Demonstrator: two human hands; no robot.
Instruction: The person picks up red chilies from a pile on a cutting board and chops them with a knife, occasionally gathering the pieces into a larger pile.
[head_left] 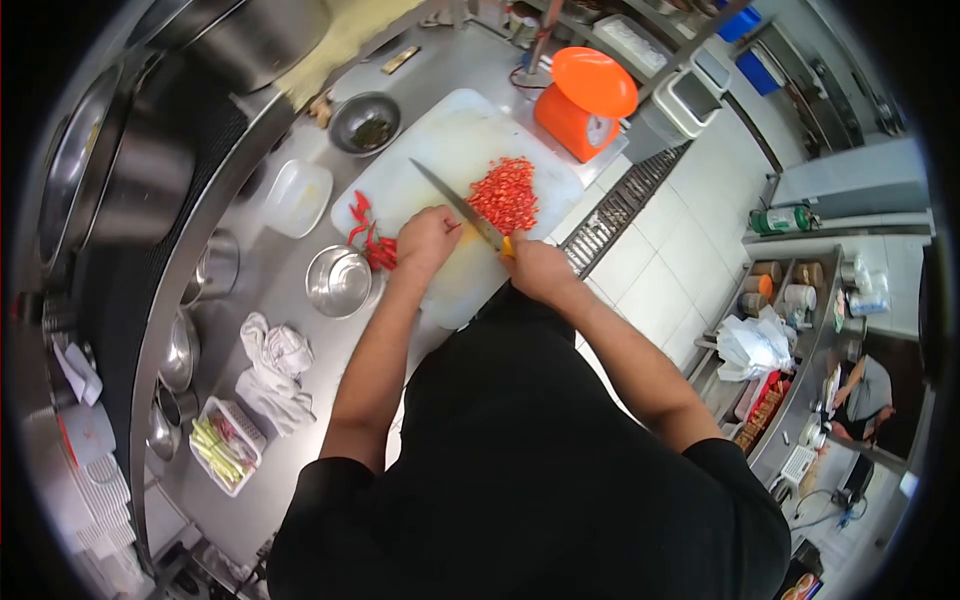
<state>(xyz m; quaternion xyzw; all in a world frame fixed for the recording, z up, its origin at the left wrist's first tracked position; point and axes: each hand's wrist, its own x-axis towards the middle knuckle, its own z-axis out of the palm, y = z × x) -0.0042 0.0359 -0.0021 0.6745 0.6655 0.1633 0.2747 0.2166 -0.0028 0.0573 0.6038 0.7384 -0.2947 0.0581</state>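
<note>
On the white cutting board [470, 115], my right hand [540, 270] is wrapped round the yellow handle of a knife [450, 195]. Its long blade points away and to the left. My left hand [427, 240] is closed on a red chili [454, 227], whose tip shows beside the blade. Chopped red chilies [505, 193] lie in a heap to the right of the knife. Several whole red chilies [378, 250] rest at the board's left edge, close to my left wrist.
A metal bowl [338, 281] stands left of the board, with a dark bowl [365, 124] and a white plastic container [298, 198] farther up. An orange scale [590, 100] is at the far right. White cloths [275, 375] and a basket of vegetables [228, 445] lie nearer left.
</note>
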